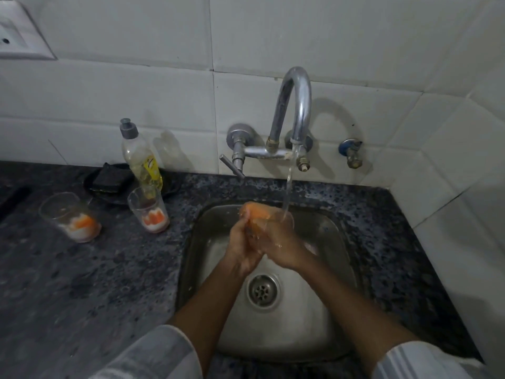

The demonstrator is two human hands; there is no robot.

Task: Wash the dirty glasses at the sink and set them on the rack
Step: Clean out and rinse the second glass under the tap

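Over the steel sink (338, 269) both my hands hold one clear glass (269, 216) with an orange-stained base, lying on its side under the running tap (296, 110). My left hand (241, 242) grips the base end. My right hand (284, 246) wraps the open end, where the water stream lands. Two more dirty glasses stand on the dark counter to the left: one (149, 212) near the sink, another (72, 218) further left, both with orange and white residue at the bottom.
A dish-soap bottle (140, 157) with yellow liquid stands behind the near glass, beside a black scrub pad (109, 177) on a dark dish. A tap lever (232, 166) juts over the sink's back edge. White tiled walls close in behind and on the right. No rack is in view.
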